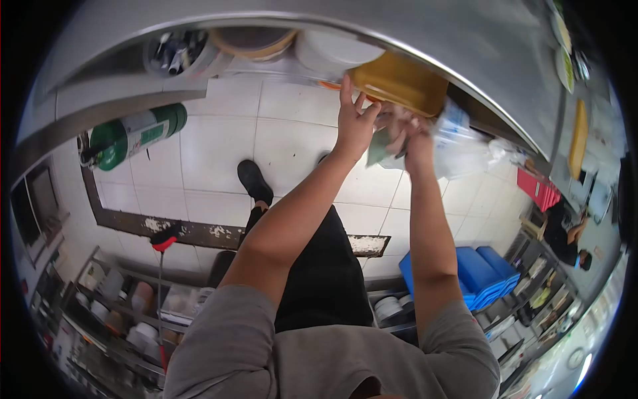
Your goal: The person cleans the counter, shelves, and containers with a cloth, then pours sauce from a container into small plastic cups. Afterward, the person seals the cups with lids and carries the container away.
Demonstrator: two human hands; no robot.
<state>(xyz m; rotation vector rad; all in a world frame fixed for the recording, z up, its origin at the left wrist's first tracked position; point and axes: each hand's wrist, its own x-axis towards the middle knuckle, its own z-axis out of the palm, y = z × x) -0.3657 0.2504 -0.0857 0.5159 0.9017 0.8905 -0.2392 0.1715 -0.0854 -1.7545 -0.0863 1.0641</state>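
Observation:
My left hand point(356, 121) reaches under the steel counter edge, its fingers stretched out and apart beside the near left corner of a yellow tray point(399, 83). Just right of it is my right hand point(417, 147), its fingers smeared by motion. Blurred, crumpled pinkish material and a dull green piece point(380, 147) lie between the two hands; whether the right hand grips them I cannot tell. A clear plastic bag point(455, 143) with blue print hangs right beside my right hand. An orange edge shows below the tray, mostly hidden.
The steel counter point(465, 33) overhangs a shelf with a white tub point(332, 52), a round container point(252, 43) and a bin of utensils point(176, 53). A green gas cylinder point(143, 136) lies left. Behind are blue bins point(465, 272), racks and a broom point(163, 243). Another person point(565, 233) is far right.

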